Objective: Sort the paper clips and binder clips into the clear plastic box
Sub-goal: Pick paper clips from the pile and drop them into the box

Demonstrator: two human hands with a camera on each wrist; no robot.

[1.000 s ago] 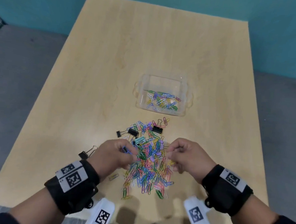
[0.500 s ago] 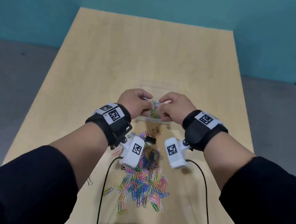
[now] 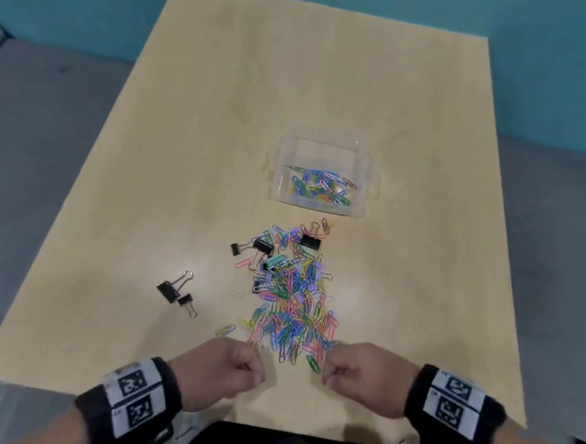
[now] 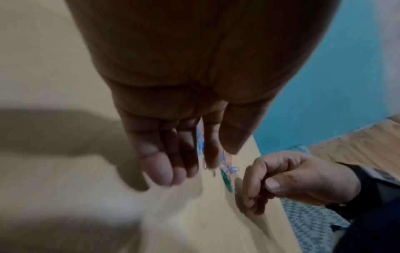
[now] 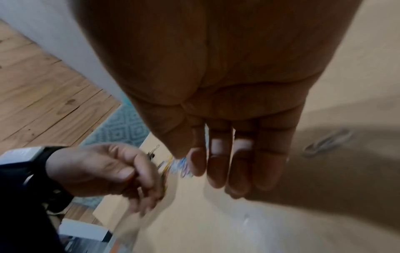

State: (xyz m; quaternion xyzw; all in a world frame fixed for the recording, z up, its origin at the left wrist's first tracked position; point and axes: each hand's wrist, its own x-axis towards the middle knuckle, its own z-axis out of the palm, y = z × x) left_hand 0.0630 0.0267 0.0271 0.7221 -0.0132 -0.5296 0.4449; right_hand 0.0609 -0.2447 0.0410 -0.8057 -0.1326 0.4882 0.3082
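The clear plastic box (image 3: 368, 171) stands mid-table with several coloured paper clips (image 3: 321, 189) in it. A pile of coloured paper clips (image 3: 293, 304) lies nearer me, with black binder clips (image 3: 309, 241) at its far end. Two more binder clips (image 3: 174, 293) lie apart to the left. My left hand (image 3: 250, 366) and right hand (image 3: 332, 370) hover at the pile's near end, both with fingers curled. In the left wrist view the right hand (image 4: 259, 188) has its thumb on the forefinger. The right wrist view shows the left hand (image 5: 138, 174) the same way. No clip shows in either.
The wooden table (image 3: 222, 114) ends close to my body, and its near edge (image 3: 272, 423) lies just behind my wrists. Grey floor (image 3: 30, 171) lies on both sides, with a teal wall (image 3: 74, 9) behind. A lone paper clip (image 5: 329, 142) lies right of my right hand.
Half a second ago both hands were together over the box. They have since pulled back to the near end of the pile and moved apart.
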